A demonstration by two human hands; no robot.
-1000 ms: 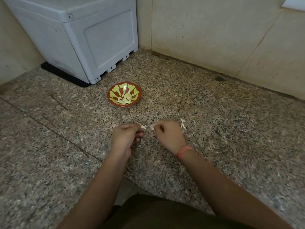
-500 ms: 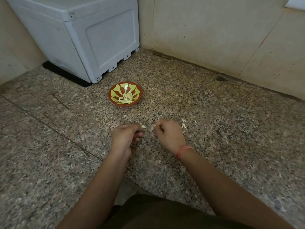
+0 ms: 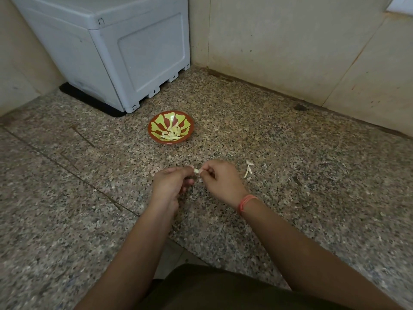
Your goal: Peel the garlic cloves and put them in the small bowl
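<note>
Where the two hands meet: a garlic clove (image 3: 196, 170) is held just above the granite floor (image 3: 301, 186), in front of the small bowl (image 3: 156, 138) and apart from it.
Clove axis: its long axis seems to run left to right, from one hand to the other; only a small pale part shows, so which end is the tip cannot be told.
Left hand (image 3: 171, 186): thumb and forefinger pinch the clove's left end; the other fingers are curled under the palm.
Right hand (image 3: 220, 182): fingertips pinch the clove's right end, the remaining fingers are curled in; an orange wristband (image 3: 245, 201) sits on the wrist.
Small bowl: red-brown with a green pattern, upright on the floor, holding a heap of peeled cloves (image 3: 172, 134).
Peel scraps (image 3: 248, 170): pale strips lie on the floor just to the right of the right hand.
Hidden: most of the clove is covered by the fingertips, and whether skin remains on it is unclear.
Cut off: a grey plastic box (image 3: 125, 52) in the corner runs out of view at the top, and both forearms leave at the lower edge.
</note>
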